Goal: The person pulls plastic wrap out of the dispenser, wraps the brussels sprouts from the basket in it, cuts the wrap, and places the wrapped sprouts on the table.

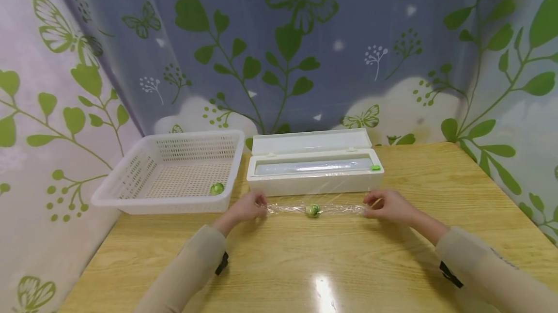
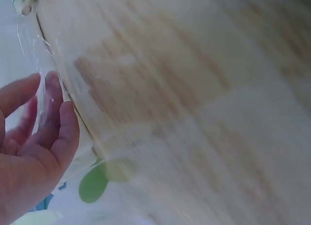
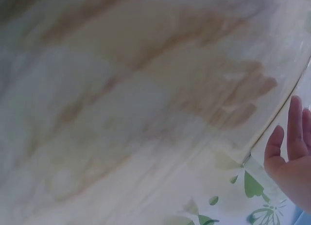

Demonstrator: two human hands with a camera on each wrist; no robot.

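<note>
A strip of clear plastic wrap [image 1: 335, 209] runs bunched between the two hands, just in front of a white wrap dispenser [image 1: 316, 184]. At the strip's middle a small round green vegetable [image 1: 312, 211], like a Brussels sprout, lies within the film. The left hand [image 1: 249, 207] pinches the left end; in the left wrist view, film shows between the thumb and fingers [image 2: 52, 96]. The right hand [image 1: 390, 207] pinches the right end with thumb and fingers. Only part of that hand shows in the right wrist view, at the edge, and its grip is hidden there.
The dispenser's lid [image 1: 311, 142] stands raised behind a roll of film [image 1: 314, 166], with a green slider [image 1: 375, 168] at its right. To the left, a white plastic basket [image 1: 161, 205] holds another green vegetable [image 1: 216, 188]. Everything rests on a wooden table [image 1: 270, 264] before patterned curtains.
</note>
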